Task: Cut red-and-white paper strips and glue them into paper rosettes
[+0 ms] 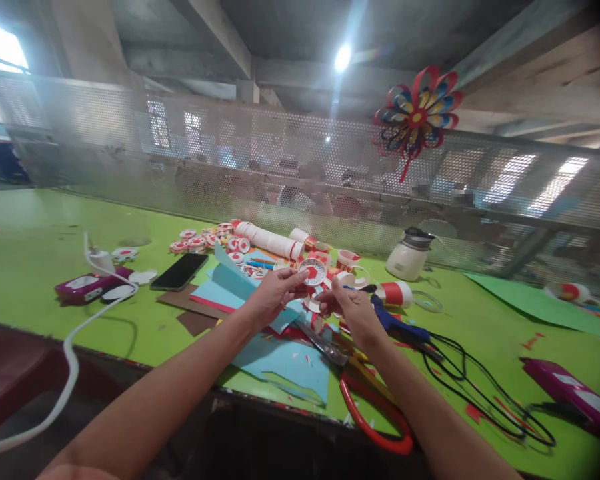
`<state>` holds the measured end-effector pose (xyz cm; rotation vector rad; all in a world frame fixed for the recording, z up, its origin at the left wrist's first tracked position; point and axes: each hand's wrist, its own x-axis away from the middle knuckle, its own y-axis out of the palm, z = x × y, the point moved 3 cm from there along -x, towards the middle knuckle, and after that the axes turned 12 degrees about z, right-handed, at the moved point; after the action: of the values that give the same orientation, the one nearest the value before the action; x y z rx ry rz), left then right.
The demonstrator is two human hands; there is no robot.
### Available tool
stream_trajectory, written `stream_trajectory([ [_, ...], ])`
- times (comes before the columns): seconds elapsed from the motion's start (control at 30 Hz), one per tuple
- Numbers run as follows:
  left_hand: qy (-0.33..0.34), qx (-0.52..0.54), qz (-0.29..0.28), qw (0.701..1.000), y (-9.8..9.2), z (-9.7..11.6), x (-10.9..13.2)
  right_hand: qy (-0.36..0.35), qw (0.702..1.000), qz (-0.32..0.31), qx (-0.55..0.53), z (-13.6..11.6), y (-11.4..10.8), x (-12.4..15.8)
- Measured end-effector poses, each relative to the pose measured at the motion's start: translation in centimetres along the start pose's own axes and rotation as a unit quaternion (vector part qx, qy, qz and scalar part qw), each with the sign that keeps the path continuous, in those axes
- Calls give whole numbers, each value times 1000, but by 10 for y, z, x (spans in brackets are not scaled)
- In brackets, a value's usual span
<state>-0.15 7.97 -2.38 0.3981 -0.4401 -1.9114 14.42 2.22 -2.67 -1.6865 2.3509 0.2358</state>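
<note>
My left hand (274,293) pinches a small round red-and-white paper disc (313,271) by its left edge, held above the green table (25,260). My right hand (349,308) is closed just below and right of the disc, fingertips on a second white paper piece (312,304) under it. Beneath both hands lie blue paper sheets (285,357) and large red-handled scissors (365,407).
Red-and-white paper cups (397,293) and cut discs (195,241) are scattered behind. A phone (180,271), a blue glue gun (395,320) with black cable, a white pot (409,257), a white cable (70,353) and a mesh fence with a paper flower (417,117) surround them.
</note>
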Motion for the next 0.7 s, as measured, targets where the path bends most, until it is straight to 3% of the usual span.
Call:
stream_trajectory([
  [0.3, 22, -19, 7, 1000, 3, 1, 3, -80, 982, -47, 162, 1, 8, 8],
  [0.7, 52, -34, -38, 997, 5, -8, 4, -45, 989, -46, 133, 7, 13, 10],
])
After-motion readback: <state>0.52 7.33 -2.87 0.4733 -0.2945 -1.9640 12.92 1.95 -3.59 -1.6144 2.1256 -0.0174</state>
